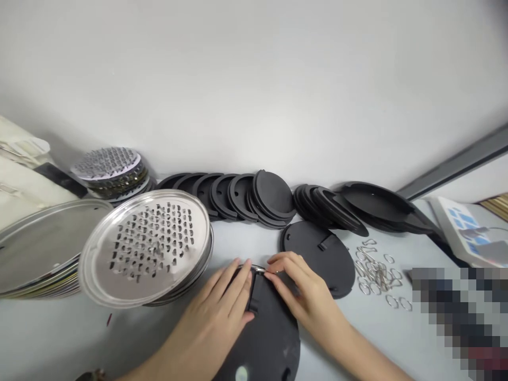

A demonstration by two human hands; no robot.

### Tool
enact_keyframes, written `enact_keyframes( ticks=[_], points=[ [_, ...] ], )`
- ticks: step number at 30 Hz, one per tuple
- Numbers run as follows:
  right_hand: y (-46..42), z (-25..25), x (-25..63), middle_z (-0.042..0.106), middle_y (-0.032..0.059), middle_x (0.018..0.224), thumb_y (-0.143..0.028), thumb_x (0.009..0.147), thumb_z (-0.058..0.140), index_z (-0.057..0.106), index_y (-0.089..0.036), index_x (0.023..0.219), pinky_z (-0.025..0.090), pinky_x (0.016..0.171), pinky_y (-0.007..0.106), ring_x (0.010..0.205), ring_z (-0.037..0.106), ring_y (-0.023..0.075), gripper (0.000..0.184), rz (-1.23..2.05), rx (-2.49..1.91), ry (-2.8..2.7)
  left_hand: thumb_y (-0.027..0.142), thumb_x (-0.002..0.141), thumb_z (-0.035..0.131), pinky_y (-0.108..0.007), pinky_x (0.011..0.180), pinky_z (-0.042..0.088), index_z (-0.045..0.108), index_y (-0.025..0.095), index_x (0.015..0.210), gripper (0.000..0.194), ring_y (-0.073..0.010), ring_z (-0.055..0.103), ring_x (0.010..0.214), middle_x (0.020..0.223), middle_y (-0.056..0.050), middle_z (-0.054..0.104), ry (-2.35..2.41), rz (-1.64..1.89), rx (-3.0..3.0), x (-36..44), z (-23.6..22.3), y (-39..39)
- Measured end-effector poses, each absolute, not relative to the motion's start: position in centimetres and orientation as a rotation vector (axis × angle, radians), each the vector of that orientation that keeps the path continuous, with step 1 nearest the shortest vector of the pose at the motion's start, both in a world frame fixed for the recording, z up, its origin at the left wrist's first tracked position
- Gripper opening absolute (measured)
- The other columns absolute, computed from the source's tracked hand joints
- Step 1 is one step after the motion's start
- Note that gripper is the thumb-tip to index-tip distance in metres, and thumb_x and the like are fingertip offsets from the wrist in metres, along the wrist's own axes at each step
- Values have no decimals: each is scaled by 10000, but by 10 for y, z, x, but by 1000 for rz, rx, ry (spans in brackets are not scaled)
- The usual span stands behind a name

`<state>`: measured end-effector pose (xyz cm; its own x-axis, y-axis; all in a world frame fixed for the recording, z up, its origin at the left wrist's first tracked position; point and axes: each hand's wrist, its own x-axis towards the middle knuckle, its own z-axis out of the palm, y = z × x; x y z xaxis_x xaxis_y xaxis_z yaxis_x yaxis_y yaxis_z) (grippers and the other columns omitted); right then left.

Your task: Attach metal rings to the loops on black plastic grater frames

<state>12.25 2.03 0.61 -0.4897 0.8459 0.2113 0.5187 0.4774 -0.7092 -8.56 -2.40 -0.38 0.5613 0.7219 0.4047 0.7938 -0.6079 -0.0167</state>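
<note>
A black round plate (273, 338) with a raised black tab (256, 296) lies in front of me at the bottom centre. My left hand (222, 304) holds the plate down, its fingers stretched over the upper left edge and the thumb beside the tab. At the top of the tab sits a thin shiny metal ring (257, 268), partly covered by fingers. The thumb and index finger of my right hand (307, 286) pinch at this ring on the plate's edge. Another black plate with a similar tab (321, 256) lies just beyond my right hand.
Loose metal rings and clips (377, 272) lie in a pile at right. Black round parts (273, 196) lean along the wall (254, 95). Round metal grater plates (154, 243) are stacked at left, with spiked discs (109, 164) behind. A white-and-blue box (464, 227) stands far right.
</note>
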Motion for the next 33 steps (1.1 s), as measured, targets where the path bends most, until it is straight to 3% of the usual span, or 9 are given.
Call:
enact_keyframes(
  ticks=[3,7,12,19,33],
  points=[
    [23,6,120,605,30,925,-173,966,469,521,-239,968,416,845,371,881,560,194,83,771,-1145,-2189,193,994,372,-388,936,448,595,40,1183,330,-286,611,1125,1233,-157,642,-1174,-539,-2534,-86,-1,-20],
    [24,5,118,614,43,984,-155,970,456,519,-244,1114,423,833,364,910,557,197,181,734,-1133,-2201,73,941,347,-386,874,466,636,50,1089,326,-301,661,1043,1129,-167,693,-1106,-549,-2531,-83,6,-23],
    [29,2,117,615,50,991,-146,973,453,538,-226,1167,443,839,343,921,560,182,226,716,-1067,-2213,301,960,415,-387,851,489,595,37,1124,359,-335,678,994,1069,-227,697,-1085,-524,-2465,-67,2,-25],
    [28,-4,119,612,68,1051,-119,967,455,532,-204,1216,448,868,345,976,564,180,275,669,-1043,-2174,208,901,374,-495,964,415,477,4,1225,397,-353,634,1074,1116,-260,651,-1076,-290,-2402,-55,-14,-34],
    [20,-6,118,593,50,913,-97,941,479,557,-214,1229,479,786,314,860,554,174,320,710,-1025,-2172,306,932,528,-566,1037,379,533,91,1119,285,-351,597,1140,1126,-185,655,-1102,-385,-2306,-57,-39,-43]
  ],
)
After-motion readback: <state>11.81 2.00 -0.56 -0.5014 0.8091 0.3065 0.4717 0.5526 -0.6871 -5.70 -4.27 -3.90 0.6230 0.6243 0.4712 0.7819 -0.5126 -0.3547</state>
